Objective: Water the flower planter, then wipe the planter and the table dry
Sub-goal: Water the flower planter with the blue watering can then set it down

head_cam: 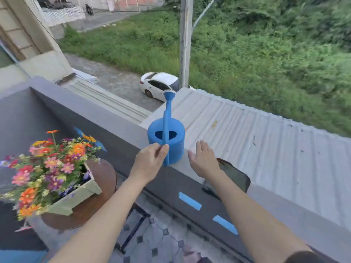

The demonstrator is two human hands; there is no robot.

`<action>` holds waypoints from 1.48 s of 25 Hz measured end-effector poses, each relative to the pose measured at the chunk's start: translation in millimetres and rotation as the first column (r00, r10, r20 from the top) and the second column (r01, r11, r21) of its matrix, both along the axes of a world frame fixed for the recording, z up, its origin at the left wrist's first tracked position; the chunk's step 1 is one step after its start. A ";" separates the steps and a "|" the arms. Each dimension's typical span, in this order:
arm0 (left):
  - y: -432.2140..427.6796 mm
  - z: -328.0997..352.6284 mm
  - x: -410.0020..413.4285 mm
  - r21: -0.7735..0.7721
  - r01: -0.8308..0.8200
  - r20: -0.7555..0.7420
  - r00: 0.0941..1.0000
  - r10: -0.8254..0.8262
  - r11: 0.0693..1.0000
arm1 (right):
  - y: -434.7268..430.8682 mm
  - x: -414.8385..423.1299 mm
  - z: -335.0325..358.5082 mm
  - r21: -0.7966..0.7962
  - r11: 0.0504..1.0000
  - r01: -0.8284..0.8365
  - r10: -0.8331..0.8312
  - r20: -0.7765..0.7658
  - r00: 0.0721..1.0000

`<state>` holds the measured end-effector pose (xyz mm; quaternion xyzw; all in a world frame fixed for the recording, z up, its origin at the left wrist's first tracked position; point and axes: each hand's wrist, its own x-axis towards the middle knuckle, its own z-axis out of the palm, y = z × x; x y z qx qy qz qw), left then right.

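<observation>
A blue can (171,138) stands upright on top of the grey wall (117,118), its spout (168,99) pointing away toward the far side. The left hand (150,164) is at the can's near side, thumb and fingers pinched on the thin handle (165,149) that runs over the can's top and down its near face. The right hand (204,160) is spread flat, palm down, just right of the can and not touching it, above the wall top. A dark cloth (235,175) lies on the wall just right of that hand. The planter (76,198), full of mixed flowers (49,162), sits on a round brown table (102,179) at the near left, well apart from both hands.
</observation>
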<state>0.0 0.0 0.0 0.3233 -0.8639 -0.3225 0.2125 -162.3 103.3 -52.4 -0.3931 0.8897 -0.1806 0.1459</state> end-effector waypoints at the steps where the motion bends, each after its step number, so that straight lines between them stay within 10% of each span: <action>1: 5.0 -5.4 -7.0 0.052 -0.021 -0.056 0.998 0.024 0.998 | -0.3 -0.4 -11.5 0.052 0.999 -0.017 0.017 -0.002 1.000; 10: 22.4 -32.2 -48.1 0.473 -0.134 -0.345 0.882 0.322 0.871 | -6.6 0.6 -73.6 0.156 0.982 -0.106 0.120 -0.082 0.989; 28: -8.6 -7.8 -47.4 0.165 -0.522 -0.654 0.577 0.489 0.837 | -8.3 -0.2 -77.4 0.144 0.985 -0.096 0.108 -0.075 0.991; 37: -17.7 78.6 22.9 0.199 -0.619 -0.765 0.386 0.515 0.760 | -70.8 56.1 33.7 -0.517 0.827 -0.222 0.252 -0.012 0.968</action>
